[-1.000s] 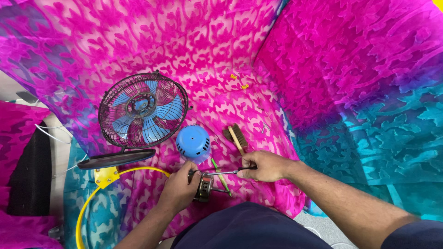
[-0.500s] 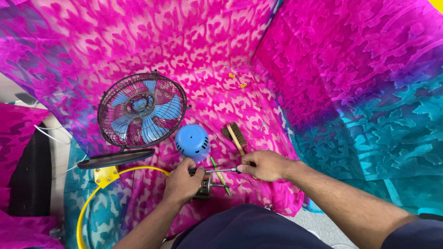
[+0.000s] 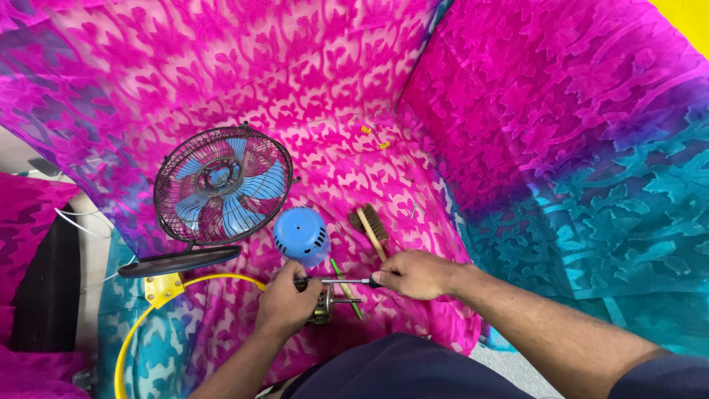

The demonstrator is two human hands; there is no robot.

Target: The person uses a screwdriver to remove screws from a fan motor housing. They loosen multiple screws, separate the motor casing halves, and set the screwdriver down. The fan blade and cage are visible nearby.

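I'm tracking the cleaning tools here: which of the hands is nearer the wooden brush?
Right. The right hand lies just below the wooden brush, by its handle end; the left hand is farther, down-left.

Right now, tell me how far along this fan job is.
Done: the blue motor cover is off and lies beside the caged fan head. In hand: the left hand grips the bare motor while the right hand drives a screwdriver into it. Left: the brush and the small yellow parts lie untouched on the pink cloth.
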